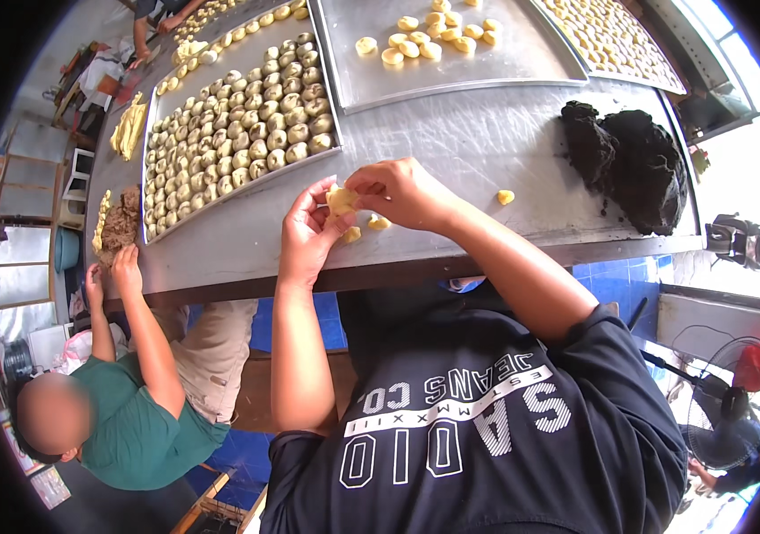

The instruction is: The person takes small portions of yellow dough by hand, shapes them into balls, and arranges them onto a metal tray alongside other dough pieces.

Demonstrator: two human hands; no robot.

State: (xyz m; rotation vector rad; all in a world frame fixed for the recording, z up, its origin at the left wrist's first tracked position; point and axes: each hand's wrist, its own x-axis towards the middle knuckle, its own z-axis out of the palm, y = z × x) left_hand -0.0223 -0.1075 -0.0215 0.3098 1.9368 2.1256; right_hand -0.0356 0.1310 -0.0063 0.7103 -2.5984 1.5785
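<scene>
Dough piece (341, 201) was prob. mid-shaping, pinched in L hand (303, 233), R hand (402, 191) bunched at it (pinch unclear), nr worktop (504, 142) front edge; tray balls (237, 133) looked done, loose dough bits (380, 222) left.

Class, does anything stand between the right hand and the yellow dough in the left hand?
Nothing visible does: the left hand holds the yellow dough, with the right hand close beside it.
</scene>
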